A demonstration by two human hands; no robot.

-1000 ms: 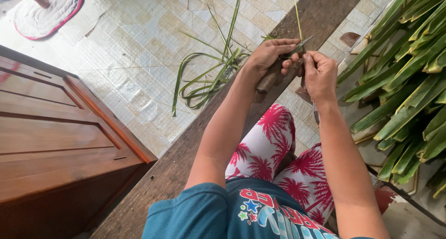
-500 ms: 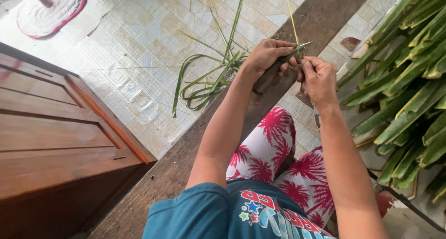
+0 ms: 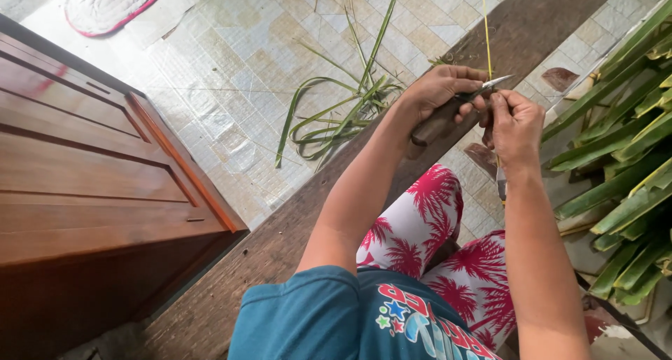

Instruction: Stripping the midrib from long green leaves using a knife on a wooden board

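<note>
My left hand [image 3: 441, 90] grips a knife [image 3: 448, 115] by its dark wooden handle, the short blade pointing right toward my other hand. My right hand [image 3: 516, 125] pinches a thin yellowish leaf rib [image 3: 484, 24] that runs up and away from the blade. Both hands meet above a long wooden bench [image 3: 280, 241] that I sit astride, with my patterned red and white trousers below.
Stripped green leaf strips [image 3: 336, 118] lie curled on the tiled floor left of the bench. A pile of long green leaves [image 3: 616, 143] fills the right side. A wooden cabinet [image 3: 84, 178] stands at left, a white mat [image 3: 112, 6] at top left.
The view has shifted, so hands and bench appear further right. The hands stay together at the blade, and the thin rib now stands more upright.
</note>
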